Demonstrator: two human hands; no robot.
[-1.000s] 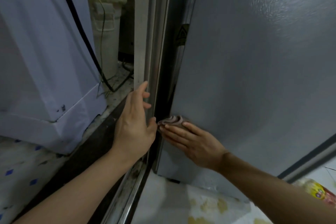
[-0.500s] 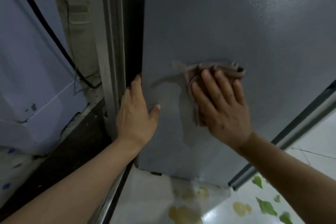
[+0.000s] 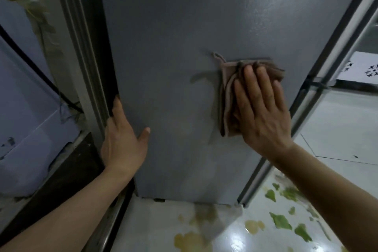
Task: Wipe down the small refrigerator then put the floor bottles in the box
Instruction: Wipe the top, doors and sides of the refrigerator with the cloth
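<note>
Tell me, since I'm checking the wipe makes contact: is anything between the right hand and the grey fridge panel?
Only the folded brown cloth, pressed flat by the right hand against the grey refrigerator panel. Nothing else visible intervenes.

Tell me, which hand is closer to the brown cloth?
Right. The right hand presses flat on the brown cloth against the grey refrigerator. The left hand rests apart at the refrigerator's left edge.

Glossy leaf-patterned floor [image 3: 282, 229]
</note>
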